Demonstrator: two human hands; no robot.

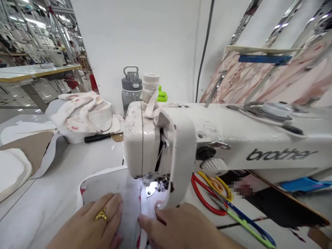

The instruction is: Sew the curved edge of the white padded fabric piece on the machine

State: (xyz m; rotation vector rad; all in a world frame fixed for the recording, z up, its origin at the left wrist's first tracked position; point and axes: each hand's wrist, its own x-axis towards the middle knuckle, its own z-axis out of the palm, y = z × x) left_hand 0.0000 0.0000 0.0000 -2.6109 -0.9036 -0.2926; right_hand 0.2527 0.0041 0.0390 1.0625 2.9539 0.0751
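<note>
My left hand (pixel 90 224), with a gold ring on one finger, lies flat on a white fabric piece (pixel 109 185) with a cream bound edge, left of the needle. Close beside it, my right hand (pixel 178 226) rests on the fabric below the presser foot (pixel 159 185), fingers curled against the cream binding tape (pixel 181 166). That tape runs down from a roll (pixel 151 83) on top of the white sewing machine (pixel 233 138). A small lamp lights the needle area.
Scissors with red, yellow and blue handles (pixel 218 193) lie under the machine arm. A heap of white cloth (pixel 80 114), a black-handled tool (pixel 100 137) and a grey water bottle (pixel 131 86) stand at the back. Padded cream pieces (pixel 12 173) lie at far left.
</note>
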